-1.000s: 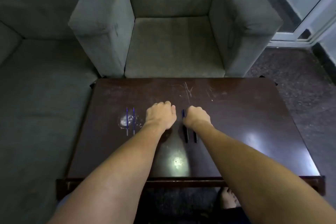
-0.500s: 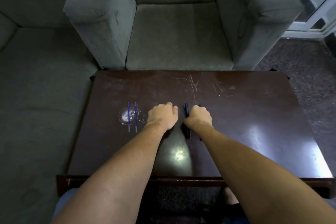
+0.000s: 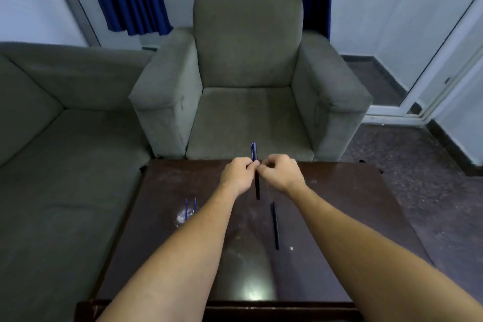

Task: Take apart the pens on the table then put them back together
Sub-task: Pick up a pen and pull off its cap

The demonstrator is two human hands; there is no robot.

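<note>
A grey sofa [image 3: 65, 165] stands at 9 o'clock of the worktop [image 3: 339, 217] and a grey armchair [image 3: 248, 112] at 12 o'clock. Above the far edge of the worktop, the left hand [image 3: 236, 178] and the right hand [image 3: 281, 172] meet on one blue-capped pen [image 3: 257, 185]. It is held nearly upright, with the blue cap [image 3: 253, 151] towards 12 o'clock. Each grip pinches the pen with curled fingers just below the cap, and the long black barrel hangs free towards 6 o'clock.

The main risk seems to be the place of the work. The pen is over the far edge, so a cap or small inner part that comes loose with a jerk would probably fall onto the armchair or the dark floor [image 3: 418, 165], where it is hard to find. A too strong pull could also make the barrel slip from such a narrow pinch.

A second black pen [image 3: 275, 225] lies at 5 o'clock of the hands, just beside the right forearm, which could push it. Two blue refills [image 3: 190, 208] lie at 8 o'clock, near the left forearm, and may roll if touched.
</note>
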